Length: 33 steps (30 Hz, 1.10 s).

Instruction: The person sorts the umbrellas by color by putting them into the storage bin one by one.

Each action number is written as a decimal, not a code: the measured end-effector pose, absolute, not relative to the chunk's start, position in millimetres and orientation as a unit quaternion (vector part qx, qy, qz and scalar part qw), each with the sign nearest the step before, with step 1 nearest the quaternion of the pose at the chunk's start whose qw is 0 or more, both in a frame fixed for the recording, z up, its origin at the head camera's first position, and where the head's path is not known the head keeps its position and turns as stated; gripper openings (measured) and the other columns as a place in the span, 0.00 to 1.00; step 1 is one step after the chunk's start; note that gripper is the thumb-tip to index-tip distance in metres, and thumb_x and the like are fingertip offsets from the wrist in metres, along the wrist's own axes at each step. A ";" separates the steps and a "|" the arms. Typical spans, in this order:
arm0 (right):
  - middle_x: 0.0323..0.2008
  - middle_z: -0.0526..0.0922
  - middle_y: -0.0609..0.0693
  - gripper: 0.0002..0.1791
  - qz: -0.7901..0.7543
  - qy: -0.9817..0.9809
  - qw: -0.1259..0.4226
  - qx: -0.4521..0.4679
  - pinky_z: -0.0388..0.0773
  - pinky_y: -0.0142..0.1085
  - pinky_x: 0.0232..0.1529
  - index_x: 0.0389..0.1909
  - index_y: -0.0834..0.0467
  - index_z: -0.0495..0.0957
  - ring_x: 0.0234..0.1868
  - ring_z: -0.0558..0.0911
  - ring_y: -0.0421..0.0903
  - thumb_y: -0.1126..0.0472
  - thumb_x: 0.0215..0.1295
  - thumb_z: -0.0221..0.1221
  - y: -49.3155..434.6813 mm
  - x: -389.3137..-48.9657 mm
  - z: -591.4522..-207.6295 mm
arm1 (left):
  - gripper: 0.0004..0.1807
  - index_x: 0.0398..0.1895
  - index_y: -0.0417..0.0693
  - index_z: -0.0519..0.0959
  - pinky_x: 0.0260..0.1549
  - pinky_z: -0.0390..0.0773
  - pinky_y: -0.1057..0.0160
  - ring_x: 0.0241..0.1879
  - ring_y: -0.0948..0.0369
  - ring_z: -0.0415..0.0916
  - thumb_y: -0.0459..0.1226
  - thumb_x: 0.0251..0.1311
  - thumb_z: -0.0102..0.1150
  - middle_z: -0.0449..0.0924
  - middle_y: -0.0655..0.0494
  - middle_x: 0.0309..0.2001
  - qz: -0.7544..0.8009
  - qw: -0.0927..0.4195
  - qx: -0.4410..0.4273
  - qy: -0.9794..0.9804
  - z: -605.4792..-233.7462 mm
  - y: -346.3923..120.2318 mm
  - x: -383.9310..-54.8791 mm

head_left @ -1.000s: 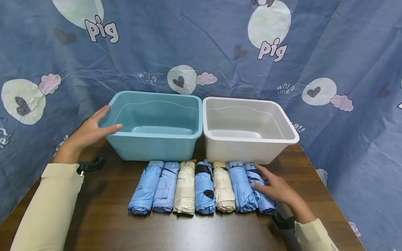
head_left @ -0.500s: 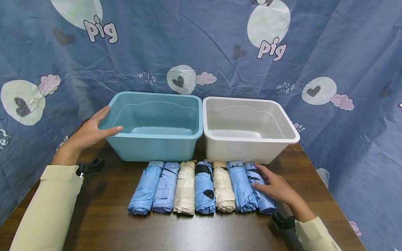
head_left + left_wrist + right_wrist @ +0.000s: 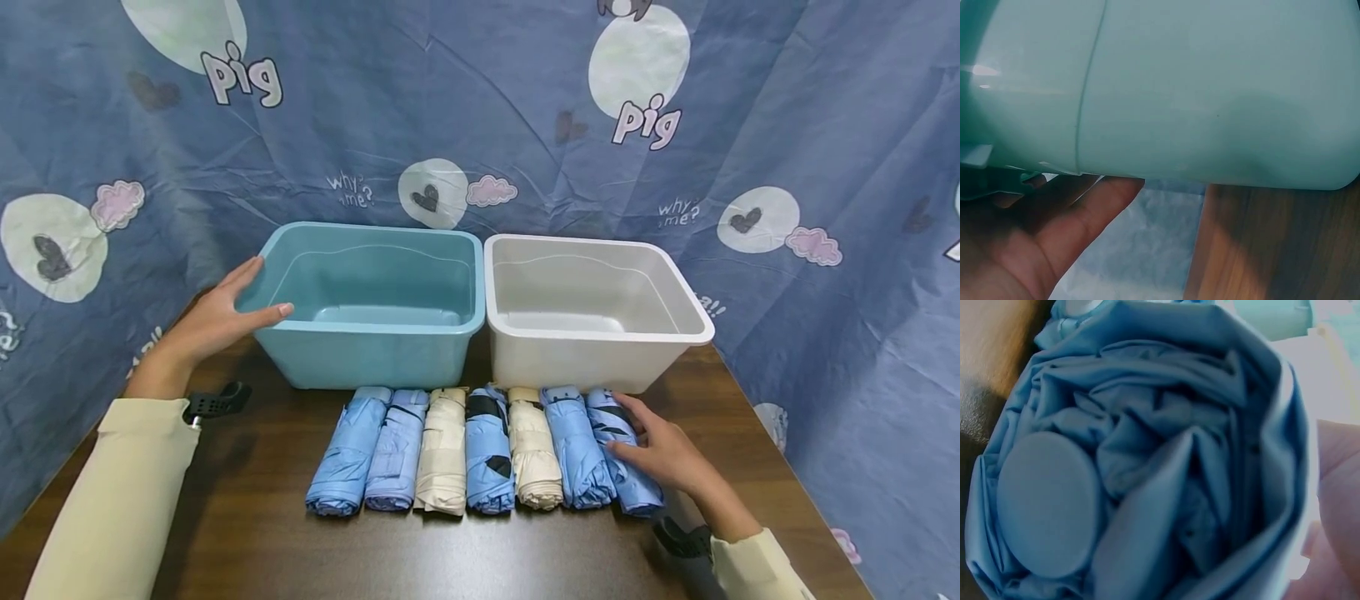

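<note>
In the head view, my right hand (image 3: 663, 450) grips the rightmost blue folded umbrella (image 3: 617, 429), thumb on its left side and fingers over its right. The right wrist view shows this umbrella's end close up, with crumpled folds around a round blue handle cap (image 3: 1050, 503). My left hand (image 3: 210, 325) touches the left end of the teal plastic bin (image 3: 367, 354), thumb at the front rim and fingers stretched along the side. In the left wrist view, the fingers (image 3: 1094, 209) lie beside the bin's wall.
Beside the held umbrella lie more folded umbrellas in a row, blue ones (image 3: 585, 450) and cream ones (image 3: 441, 454). A white bin (image 3: 570, 362) stands right of the teal one. Behind the wooden table (image 3: 420, 558) hangs a printed blue cloth (image 3: 547, 167).
The rightmost umbrella has shifted slightly to the right, opening a little gap from its neighbour, and my right hand has moved with it. My left hand stays at the teal bin.
</note>
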State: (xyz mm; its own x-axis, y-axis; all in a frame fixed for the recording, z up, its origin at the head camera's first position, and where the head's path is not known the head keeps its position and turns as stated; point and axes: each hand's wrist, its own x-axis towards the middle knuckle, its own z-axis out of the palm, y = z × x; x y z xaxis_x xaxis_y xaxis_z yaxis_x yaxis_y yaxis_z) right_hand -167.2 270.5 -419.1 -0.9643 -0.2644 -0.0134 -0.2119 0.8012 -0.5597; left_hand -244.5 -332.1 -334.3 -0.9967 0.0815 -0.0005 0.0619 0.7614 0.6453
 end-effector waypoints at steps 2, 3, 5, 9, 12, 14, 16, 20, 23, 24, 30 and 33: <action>0.42 0.81 0.58 0.41 -0.291 0.948 0.037 -0.121 0.75 0.43 0.34 0.70 0.53 0.61 0.37 0.79 0.48 0.48 0.59 0.66 271.3 -163.5 -415.2 | 0.54 0.76 0.63 0.30 0.57 0.46 0.24 0.73 0.38 0.27 0.59 0.60 0.56 0.23 0.56 0.77 0.346 0.016 0.038 0.937 -335.0 -332.3 -243.6; 0.40 0.80 0.57 0.40 -0.295 0.948 0.033 -0.119 0.75 0.41 0.33 0.70 0.53 0.61 0.35 0.78 0.46 0.48 0.59 0.66 271.6 -161.7 -412.7 | 0.54 0.76 0.62 0.30 0.57 0.46 0.24 0.73 0.38 0.27 0.59 0.60 0.56 0.23 0.56 0.77 0.346 0.016 0.038 0.937 -335.3 -332.3 -243.3; 0.39 0.80 0.56 0.40 -0.301 0.946 0.022 -0.118 0.74 0.38 0.31 0.70 0.51 0.61 0.33 0.77 0.44 0.48 0.58 0.67 271.4 -158.5 -407.1 | 0.54 0.76 0.62 0.30 0.58 0.46 0.25 0.73 0.38 0.27 0.59 0.60 0.56 0.22 0.57 0.77 0.346 0.015 0.039 0.937 -335.4 -332.6 -242.8; 0.39 0.81 0.55 0.41 -0.316 0.940 0.004 -0.132 0.75 0.36 0.28 0.71 0.49 0.61 0.31 0.77 0.42 0.49 0.59 0.67 268.1 -151.7 -394.3 | 0.54 0.76 0.62 0.30 0.58 0.46 0.25 0.73 0.39 0.27 0.59 0.61 0.56 0.22 0.58 0.77 0.346 0.011 0.040 0.937 -334.5 -333.5 -242.4; 0.40 0.82 0.56 0.41 -0.324 0.935 -0.005 -0.143 0.76 0.35 0.27 0.71 0.47 0.60 0.31 0.79 0.42 0.50 0.59 0.67 264.0 -145.7 -384.5 | 0.54 0.76 0.62 0.30 0.58 0.46 0.25 0.73 0.39 0.27 0.59 0.60 0.56 0.22 0.57 0.77 0.349 0.011 0.040 0.936 -333.8 -333.9 -242.0; 0.41 0.82 0.56 0.41 -0.329 0.932 -0.008 -0.150 0.77 0.34 0.27 0.72 0.46 0.60 0.31 0.79 0.41 0.50 0.59 0.67 261.2 -141.8 -377.5 | 0.54 0.76 0.61 0.30 0.58 0.46 0.25 0.73 0.39 0.27 0.59 0.60 0.56 0.22 0.56 0.77 0.350 0.012 0.040 0.936 -333.9 -333.9 -241.9; 0.41 0.81 0.55 0.41 -0.334 0.929 -0.013 -0.157 0.77 0.34 0.27 0.72 0.44 0.59 0.31 0.80 0.41 0.50 0.59 0.67 258.0 -138.4 -370.2 | 0.54 0.76 0.61 0.30 0.58 0.46 0.25 0.73 0.39 0.27 0.59 0.60 0.56 0.22 0.56 0.77 0.350 0.013 0.039 0.936 -334.4 -333.9 -242.0; 0.41 0.81 0.54 0.41 -0.347 0.923 -0.015 -0.167 0.79 0.34 0.28 0.72 0.40 0.58 0.32 0.81 0.40 0.51 0.60 0.67 251.0 -132.3 -354.8 | 0.54 0.76 0.62 0.30 0.57 0.46 0.25 0.73 0.38 0.27 0.59 0.60 0.56 0.22 0.57 0.77 0.351 0.010 0.040 0.935 -335.6 -334.1 -243.0; 0.40 0.82 0.52 0.41 -0.358 0.917 -0.015 -0.174 0.80 0.34 0.29 0.72 0.39 0.58 0.32 0.82 0.40 0.51 0.60 0.67 246.2 -128.5 -344.3 | 0.54 0.76 0.62 0.30 0.58 0.46 0.25 0.73 0.39 0.26 0.59 0.61 0.56 0.22 0.57 0.77 0.355 0.008 0.043 0.934 -336.6 -333.8 -244.0; 0.39 0.82 0.52 0.41 -0.363 0.915 -0.015 -0.177 0.80 0.34 0.29 0.72 0.39 0.58 0.32 0.82 0.40 0.52 0.60 0.67 244.6 -127.8 -341.5 | 0.54 0.77 0.61 0.30 0.58 0.46 0.25 0.73 0.39 0.26 0.59 0.61 0.56 0.22 0.57 0.77 0.356 0.007 0.043 0.934 -337.0 -333.5 -244.2; 0.36 0.83 0.53 0.41 -0.396 0.898 -0.018 -0.192 0.81 0.36 0.27 0.72 0.41 0.58 0.30 0.83 0.43 0.56 0.60 0.67 235.2 -133.6 -322.8 | 0.54 0.77 0.59 0.31 0.58 0.46 0.25 0.73 0.38 0.27 0.59 0.60 0.56 0.24 0.53 0.77 0.354 0.001 0.043 0.934 -337.8 -332.0 -245.1; 0.38 0.83 0.56 0.41 -0.404 0.895 -0.016 -0.190 0.81 0.38 0.27 0.72 0.41 0.58 0.29 0.83 0.46 0.56 0.61 0.66 228.6 -140.4 -312.6 | 0.54 0.77 0.60 0.31 0.58 0.46 0.24 0.73 0.38 0.28 0.60 0.60 0.56 0.24 0.52 0.77 0.356 0.000 0.043 0.934 -338.5 -332.2 -244.1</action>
State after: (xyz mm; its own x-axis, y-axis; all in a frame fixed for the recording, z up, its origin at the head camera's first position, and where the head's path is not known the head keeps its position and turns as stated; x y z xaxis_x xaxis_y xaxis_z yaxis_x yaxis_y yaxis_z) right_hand -140.4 228.6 -312.6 -0.9269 -0.3277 0.1828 -0.3539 0.6014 -0.7163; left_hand -244.1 -332.2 -338.5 -0.9962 0.0815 0.0300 0.0808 0.7428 0.6646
